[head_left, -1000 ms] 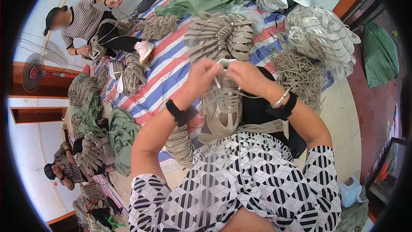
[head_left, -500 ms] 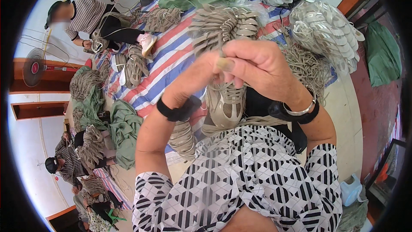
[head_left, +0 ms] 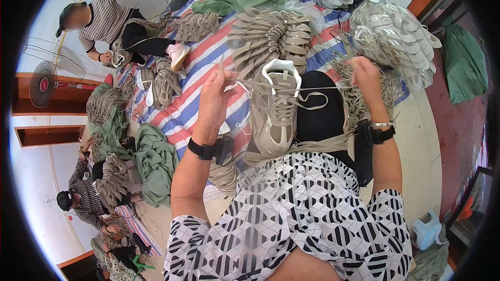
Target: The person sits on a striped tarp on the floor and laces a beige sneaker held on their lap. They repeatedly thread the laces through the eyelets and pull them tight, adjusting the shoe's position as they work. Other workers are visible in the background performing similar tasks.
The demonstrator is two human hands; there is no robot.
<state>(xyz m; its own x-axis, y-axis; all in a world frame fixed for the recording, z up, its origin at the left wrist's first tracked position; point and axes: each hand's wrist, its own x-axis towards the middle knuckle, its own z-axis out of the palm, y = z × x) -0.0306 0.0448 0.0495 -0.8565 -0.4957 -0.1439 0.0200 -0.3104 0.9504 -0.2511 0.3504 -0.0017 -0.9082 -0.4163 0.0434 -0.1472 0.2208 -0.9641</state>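
Note:
A beige sneaker (head_left: 281, 119) with white trim round its collar rests on my lap, its toe toward me, laced up the front. My left hand (head_left: 214, 93) is raised to the left of the shoe, fingers pinched on the shoelace, an end of which sticks up above them. To the right, my right hand (head_left: 367, 80) pinches the shoelace (head_left: 333, 88) too. That lace is pulled in a nearly straight line across the shoe's collar. A slack loop of lace (head_left: 319, 101) hangs at the shoe's right side.
Stacked beige shoe uppers (head_left: 271, 36) lie ahead on a striped sheet (head_left: 195, 80). Loose laces (head_left: 377, 91) are heaped on the right beside a bagged pile of uppers (head_left: 396, 41). A co-worker (head_left: 112, 18) sits at far left near a fan (head_left: 42, 84); others sit lower left.
My hands were together above the shoe and have moved apart, left and right, drawing the lace out between them. The shoe's collar is now uncovered.

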